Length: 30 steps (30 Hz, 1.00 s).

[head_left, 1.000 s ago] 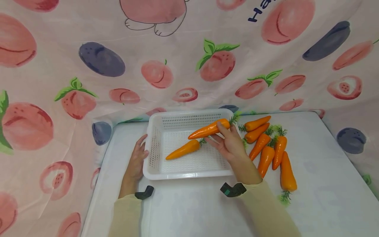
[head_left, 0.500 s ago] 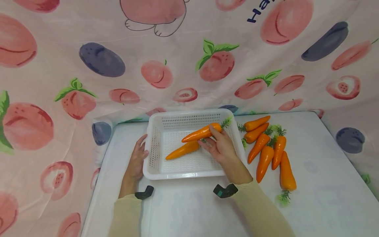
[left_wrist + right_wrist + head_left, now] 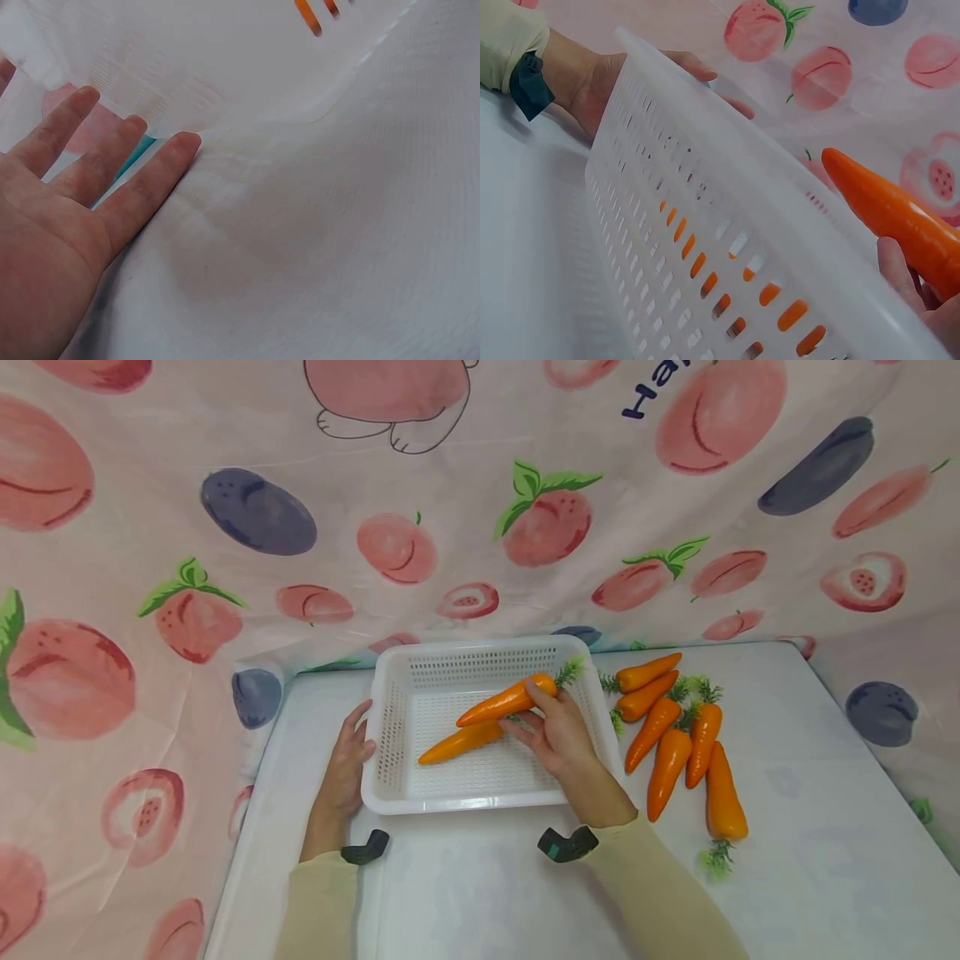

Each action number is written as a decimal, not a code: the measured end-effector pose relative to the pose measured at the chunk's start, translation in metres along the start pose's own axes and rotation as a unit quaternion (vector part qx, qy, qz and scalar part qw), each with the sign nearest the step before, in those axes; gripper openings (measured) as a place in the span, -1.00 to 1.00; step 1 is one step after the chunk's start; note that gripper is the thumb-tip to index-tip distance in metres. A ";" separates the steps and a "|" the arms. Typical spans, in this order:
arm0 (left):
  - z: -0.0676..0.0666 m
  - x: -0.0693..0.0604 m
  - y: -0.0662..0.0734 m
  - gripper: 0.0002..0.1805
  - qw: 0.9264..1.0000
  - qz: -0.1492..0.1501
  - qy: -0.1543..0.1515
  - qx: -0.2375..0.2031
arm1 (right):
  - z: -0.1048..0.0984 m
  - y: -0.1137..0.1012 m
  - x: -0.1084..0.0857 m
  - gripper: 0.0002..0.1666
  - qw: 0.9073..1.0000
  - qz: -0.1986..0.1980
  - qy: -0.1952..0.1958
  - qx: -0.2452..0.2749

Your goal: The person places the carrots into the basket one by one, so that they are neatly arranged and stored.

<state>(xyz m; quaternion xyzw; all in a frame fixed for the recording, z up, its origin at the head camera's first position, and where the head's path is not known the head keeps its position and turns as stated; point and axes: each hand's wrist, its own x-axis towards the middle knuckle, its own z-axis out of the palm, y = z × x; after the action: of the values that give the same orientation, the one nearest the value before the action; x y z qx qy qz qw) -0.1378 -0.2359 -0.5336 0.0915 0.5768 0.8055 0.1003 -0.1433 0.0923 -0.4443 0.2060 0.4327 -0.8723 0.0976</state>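
Note:
A white slotted basket (image 3: 465, 806) stands on the table, one orange carrot (image 3: 459, 744) lying on its floor. Over that carrot, the right hand (image 3: 557, 732) pinches another carrot (image 3: 498, 702) near its leafy end, its tip pointing left. In the right wrist view this held carrot (image 3: 889, 206) shows above the basket's rim (image 3: 780, 202), with fingertips against it. The left hand (image 3: 345, 768) rests at the basket's left side with its fingers fairly straight; in the left wrist view the left hand's fingers (image 3: 142, 180) lie spread against the basket's outer wall (image 3: 225, 67).
Right of the basket, several carrots (image 3: 670, 772) with green tops lie on the white table (image 3: 810, 827), the nearest ones close to the basket's right rim. A fruit-printed cloth (image 3: 465, 477) hangs behind and at both sides.
The right hand has moved left and slightly down with its carrot, from the basket's right side to over the lying carrot. The left hand has stayed at the basket's left side.

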 end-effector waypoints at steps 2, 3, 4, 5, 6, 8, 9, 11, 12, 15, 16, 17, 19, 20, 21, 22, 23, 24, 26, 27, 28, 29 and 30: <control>0.000 0.000 0.000 -0.24 1.000 -0.001 0.001 0.002 | 0.000 0.000 0.000 -0.45 1.000 0.002 -0.002 -0.001; 0.000 0.000 0.000 -0.25 1.000 -0.001 0.001 0.003 | 0.000 0.000 0.000 -0.45 1.000 0.004 -0.002 0.000; 0.000 0.000 0.000 -0.25 1.000 -0.001 0.001 0.004 | 0.001 0.000 -0.001 -0.48 1.000 0.006 -0.002 0.000; 0.000 0.000 0.000 -0.25 1.000 -0.001 0.001 0.005 | 0.001 0.000 -0.001 -0.50 1.000 0.007 -0.003 0.001; 0.000 0.000 0.000 -0.25 1.000 -0.001 0.001 0.005 | 0.001 0.000 -0.001 -0.51 1.000 0.008 -0.003 0.002; 0.000 0.000 0.001 -0.25 1.000 -0.002 0.002 0.005 | 0.001 0.000 -0.002 -0.54 1.000 0.010 -0.003 0.004; 0.001 0.000 0.001 -0.25 1.000 -0.002 0.001 0.005 | 0.001 0.001 -0.002 -0.55 1.000 0.011 -0.004 0.005; 0.001 0.000 0.001 -0.25 1.000 -0.002 -0.001 0.004 | 0.001 0.001 -0.002 -0.57 1.000 0.013 -0.008 0.007; 0.001 0.000 0.001 -0.25 1.000 -0.002 -0.001 0.003 | 0.001 0.001 -0.002 -0.58 1.000 0.015 -0.010 0.009; 0.001 -0.001 0.001 -0.25 1.000 -0.001 -0.002 0.004 | 0.001 0.002 -0.002 -0.58 1.000 0.019 -0.020 0.013; 0.000 -0.001 0.001 -0.25 1.000 -0.001 -0.001 0.004 | 0.001 0.002 -0.003 -0.57 0.999 0.020 -0.024 0.013; 0.000 -0.001 0.001 -0.24 1.000 -0.001 -0.001 0.005 | 0.001 0.002 -0.003 -0.55 0.999 0.021 -0.027 0.014; 0.000 0.000 0.000 -0.25 1.000 0.000 -0.001 0.007 | 0.000 0.003 -0.003 -0.53 0.999 0.023 -0.030 0.020; -0.001 0.000 0.000 -0.25 1.000 0.000 -0.001 0.008 | 0.000 0.004 -0.003 -0.52 0.999 0.024 -0.031 0.022; -0.001 0.000 -0.001 -0.25 1.000 0.001 0.000 0.008 | 0.000 0.004 -0.004 -0.51 0.999 0.026 -0.032 0.024; -0.001 0.000 -0.001 -0.25 1.000 0.001 0.000 0.008 | 0.000 0.004 -0.004 -0.50 0.999 0.028 -0.033 0.025; -0.001 0.000 -0.002 -0.25 1.000 0.002 0.000 0.008 | -0.001 0.005 -0.003 -0.48 0.999 0.030 -0.035 0.025; -0.002 0.000 -0.002 -0.25 1.000 0.003 0.000 0.009 | -0.001 0.005 -0.003 -0.47 0.999 0.031 -0.035 0.024; -0.002 0.000 -0.003 -0.25 1.000 0.004 -0.001 0.010 | 0.000 0.005 -0.003 -0.44 0.999 0.035 -0.030 0.022; -0.002 0.001 -0.003 -0.26 1.000 0.004 -0.002 0.011 | 0.000 0.005 -0.004 -0.42 0.999 0.036 -0.028 0.020; -0.002 0.001 -0.002 -0.26 1.000 0.003 -0.003 0.012 | 0.000 0.005 -0.004 -0.40 0.999 0.038 -0.025 0.019; -0.002 0.000 -0.002 -0.26 1.000 0.003 -0.004 0.012 | 0.000 0.005 -0.004 -0.39 0.999 0.039 -0.022 0.019; -0.002 0.000 -0.002 -0.26 1.000 0.002 -0.005 0.012 | 0.001 0.004 -0.004 -0.38 0.999 0.040 -0.018 0.021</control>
<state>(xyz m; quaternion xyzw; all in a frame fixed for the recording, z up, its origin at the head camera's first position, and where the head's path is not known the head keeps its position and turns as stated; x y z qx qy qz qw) -0.1385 -0.2368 -0.5363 0.0973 0.5857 0.7984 0.1007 -0.1383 0.0891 -0.4450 0.2096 0.4043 -0.8799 0.1358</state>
